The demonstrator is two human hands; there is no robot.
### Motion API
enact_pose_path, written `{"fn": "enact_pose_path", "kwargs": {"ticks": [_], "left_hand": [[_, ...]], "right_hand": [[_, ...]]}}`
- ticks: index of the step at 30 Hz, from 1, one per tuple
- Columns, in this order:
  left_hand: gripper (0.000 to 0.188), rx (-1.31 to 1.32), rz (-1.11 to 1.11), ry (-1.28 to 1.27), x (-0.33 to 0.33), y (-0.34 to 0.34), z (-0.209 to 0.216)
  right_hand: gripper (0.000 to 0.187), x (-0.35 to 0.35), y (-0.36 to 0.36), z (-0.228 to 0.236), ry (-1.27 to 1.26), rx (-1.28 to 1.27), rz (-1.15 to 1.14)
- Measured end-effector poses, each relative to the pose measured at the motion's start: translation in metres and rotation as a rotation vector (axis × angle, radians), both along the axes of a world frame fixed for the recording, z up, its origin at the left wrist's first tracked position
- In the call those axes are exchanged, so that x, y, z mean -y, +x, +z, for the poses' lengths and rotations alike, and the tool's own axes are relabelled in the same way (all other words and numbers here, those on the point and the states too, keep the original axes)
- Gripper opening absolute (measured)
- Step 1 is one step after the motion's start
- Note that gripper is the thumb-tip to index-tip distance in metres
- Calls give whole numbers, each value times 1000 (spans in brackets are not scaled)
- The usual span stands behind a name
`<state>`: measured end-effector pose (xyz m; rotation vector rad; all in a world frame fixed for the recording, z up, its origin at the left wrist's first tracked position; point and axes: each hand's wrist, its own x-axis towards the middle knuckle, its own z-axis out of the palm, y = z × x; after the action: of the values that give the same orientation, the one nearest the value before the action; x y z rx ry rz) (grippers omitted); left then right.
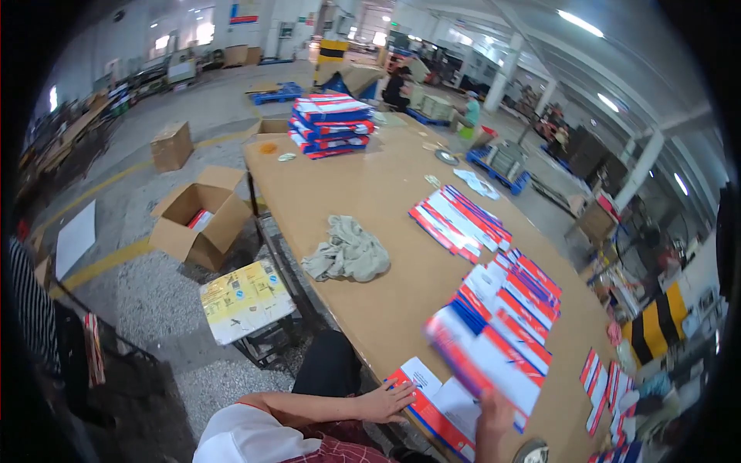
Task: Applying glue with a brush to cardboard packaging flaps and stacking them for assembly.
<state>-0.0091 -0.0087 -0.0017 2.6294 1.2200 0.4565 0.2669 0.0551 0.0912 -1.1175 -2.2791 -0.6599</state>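
Note:
My left hand [386, 402] lies with its fingers spread on a flat red, white and blue printed piece [419, 376] at the near edge of the table. My right hand [495, 414], smeared by motion, grips the lower edge of a printed sheet [457, 346] of the same colours, raised and tilted to the left. Whether that sheet is paper, card or plastic I cannot tell. Under and beyond it, overlapping piles of matching printed pieces [532, 287] cover the table's right side. Another fanned pile [455, 220] lies farther off.
A crumpled grey-green cloth [347, 251] sits mid-table [309, 185]. Tall printed stacks [330, 127] stand at its far end. Left are a yellow-topped stool [245, 299] and an open carton [199, 220]. A round metal object [532, 451] is near my right hand. People [397, 89] work beyond.

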Motion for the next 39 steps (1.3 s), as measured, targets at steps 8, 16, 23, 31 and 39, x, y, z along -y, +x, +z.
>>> {"fn": "enact_pose_path", "kwargs": {"ticks": [8,16,23,31,39], "left_hand": [[54,256,-53,-45,-7,-3,-8],[31,330,-72,-111,-15,-9,16],[19,370,117,195,-1,-15,57],[32,-87,271,143,-51,21,33],[41,-7,247,216,-77,26,32]], "right_hand": [[43,110,-13,-62,-344,5,-92],[34,96,-3,-62,-317,-29,-124],[35,98,5,-64,-405,-50,-133],[37,88,14,-54,-614,-70,-133],[35,76,16,-54,-587,-160,-100]]}}
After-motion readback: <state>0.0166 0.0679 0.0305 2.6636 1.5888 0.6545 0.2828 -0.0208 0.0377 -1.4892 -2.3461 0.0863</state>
